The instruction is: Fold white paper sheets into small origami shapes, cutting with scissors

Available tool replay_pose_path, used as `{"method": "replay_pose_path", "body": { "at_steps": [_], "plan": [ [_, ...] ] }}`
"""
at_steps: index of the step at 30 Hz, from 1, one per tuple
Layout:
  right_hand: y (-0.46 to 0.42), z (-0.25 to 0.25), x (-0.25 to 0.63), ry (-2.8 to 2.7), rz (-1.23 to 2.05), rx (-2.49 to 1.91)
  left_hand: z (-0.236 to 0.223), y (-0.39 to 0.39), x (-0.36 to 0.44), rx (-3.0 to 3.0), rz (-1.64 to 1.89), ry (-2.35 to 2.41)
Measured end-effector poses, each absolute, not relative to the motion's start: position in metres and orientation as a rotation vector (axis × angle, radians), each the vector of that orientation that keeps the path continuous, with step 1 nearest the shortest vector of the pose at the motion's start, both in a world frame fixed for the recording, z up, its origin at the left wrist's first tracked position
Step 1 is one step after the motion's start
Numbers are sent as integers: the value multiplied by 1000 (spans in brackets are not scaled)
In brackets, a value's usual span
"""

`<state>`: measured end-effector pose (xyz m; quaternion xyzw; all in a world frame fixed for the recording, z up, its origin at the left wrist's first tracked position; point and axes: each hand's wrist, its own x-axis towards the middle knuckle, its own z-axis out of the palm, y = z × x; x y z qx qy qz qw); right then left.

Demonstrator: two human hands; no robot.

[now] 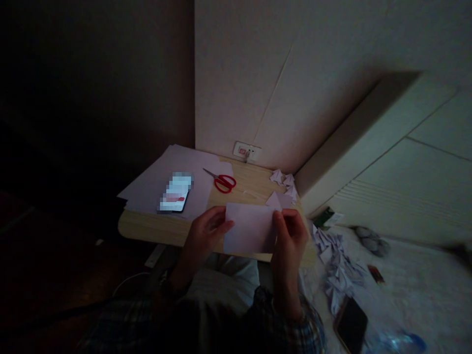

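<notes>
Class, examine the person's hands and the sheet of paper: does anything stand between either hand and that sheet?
Nothing visible does: the left hand and the right hand hold the sheet of paper directly, at opposite sides. The red-handled scissors lie beyond it, clear of both hands.

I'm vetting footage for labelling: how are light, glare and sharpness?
Head view: dim overall, almost black at left; head view: the lit phone is brightest, its screen pixelated; head view: the held paper, left hand and right hand are discernible; head view: folded papers at right look soft, and a bluish object at the bottom edge glints, too blurred to identify.
</notes>
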<state>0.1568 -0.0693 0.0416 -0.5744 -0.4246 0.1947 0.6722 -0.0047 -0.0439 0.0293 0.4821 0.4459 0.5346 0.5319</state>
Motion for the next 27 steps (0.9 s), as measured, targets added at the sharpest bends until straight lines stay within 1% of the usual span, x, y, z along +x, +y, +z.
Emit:
{"method": "replay_pose_path", "body": {
  "at_steps": [3, 6, 9, 13, 19, 27],
  "plan": [
    [-68, 39, 160, -1018, 495, -1294, 30, -44, -7, 1273, 1234, 1125],
    [-66, 39, 165, -1163, 528, -1282, 28, -42, -13, 1403, 1277, 1205],
    [-65, 44, 163, -1416, 415, -1300, 23, -39, -15, 1596, 1304, 1211],
    [-67, 52, 149, -1698, 267, -1244, 16, -40, -13, 1871, 1337, 1096],
    [-68, 55, 145, -1605, 222, -1211, 17, -40, -14, 1911, 1310, 1088],
    [-69, 57, 145, -1603, 322, -1233, 16, -39, -13, 1867, 1319, 1111]
  ]
}}
